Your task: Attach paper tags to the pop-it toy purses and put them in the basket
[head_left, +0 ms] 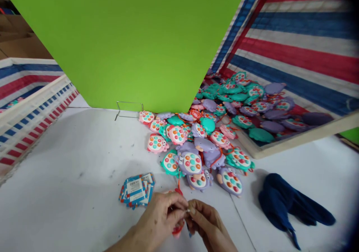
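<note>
Red-and-pink piece (176, 231), mostly hidden, long axis unclear, just under left hand (160, 212), farther from right hand (206, 221); both pinched narrow around small white bit (188, 210); beyond, heaped purple, pink and green plastic animal toys (193, 163).

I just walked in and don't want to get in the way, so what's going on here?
A person is working bare-handed: the right hand pinches a small whitish bit, too small to identify, with the left hand close against it. A red and pink item shows beneath them, mostly hidden. Just beyond lie loose animal-shaped toys, with a pile of cards nearby.
</note>
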Available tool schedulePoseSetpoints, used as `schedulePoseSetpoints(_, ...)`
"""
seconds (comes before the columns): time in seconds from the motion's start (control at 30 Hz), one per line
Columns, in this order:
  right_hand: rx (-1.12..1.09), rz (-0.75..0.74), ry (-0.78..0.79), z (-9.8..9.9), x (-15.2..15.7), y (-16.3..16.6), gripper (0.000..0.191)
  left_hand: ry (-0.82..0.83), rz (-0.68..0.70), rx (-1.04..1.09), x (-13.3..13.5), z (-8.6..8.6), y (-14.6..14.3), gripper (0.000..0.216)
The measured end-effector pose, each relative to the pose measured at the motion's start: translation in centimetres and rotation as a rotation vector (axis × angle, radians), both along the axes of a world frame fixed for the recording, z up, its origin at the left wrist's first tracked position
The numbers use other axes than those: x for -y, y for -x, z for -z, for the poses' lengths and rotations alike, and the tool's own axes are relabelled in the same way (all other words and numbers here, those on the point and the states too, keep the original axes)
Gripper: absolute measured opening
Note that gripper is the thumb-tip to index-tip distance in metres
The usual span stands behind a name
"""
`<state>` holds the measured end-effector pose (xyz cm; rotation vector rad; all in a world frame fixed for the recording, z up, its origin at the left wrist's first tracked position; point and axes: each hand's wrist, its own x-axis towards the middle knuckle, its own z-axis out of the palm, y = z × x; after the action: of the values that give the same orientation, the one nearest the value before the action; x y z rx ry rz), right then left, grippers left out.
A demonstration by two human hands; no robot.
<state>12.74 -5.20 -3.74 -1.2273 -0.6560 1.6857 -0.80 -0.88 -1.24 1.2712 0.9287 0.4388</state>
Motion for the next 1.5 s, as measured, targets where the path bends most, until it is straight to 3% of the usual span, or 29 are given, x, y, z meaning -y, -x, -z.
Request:
schedulePoseSetpoints(0.33,0.140,-0.062,-0.065,0.6,0.4,-0.1,0.035,-0.197,0.031,-0.143,0.2,-0.4,0.1,0.016)
schedulePoseSetpoints(0.53,0.144,0.005,-0.082,0.4,0.6,0.6,0.034,-0.056,0.000,-0.039,0.5,-0.6,-0.1,0.015)
schedulePoseSetpoints(0.8,0.176,0.112,-0.129,1.8,0.8,0.7,0.031,0.025,-0.118,-0.026,0.2,0.0,-0.1,0.011)
schedulePoseSetpoints(1.03,0.060,0.086,-0.068,1.8,0.8,0.5,0.027,0.039,-0.134,-0.055,0.0,0.1,0.0,0.012)
schedulePoseSetpoints(1.3,-0.006,-0.058,-0.015,0.7,0.6,-0.2,0.030,-0.117,0.012,-0.150,-0.1,-0.5,0.2,0.019)
schedulePoseSetpoints(1.5,-0.058,-0.094,0.014,0.4,0.4,0.0,0.028,-0.269,0.032,-0.196,0.0,-0.8,0.6,0.019)
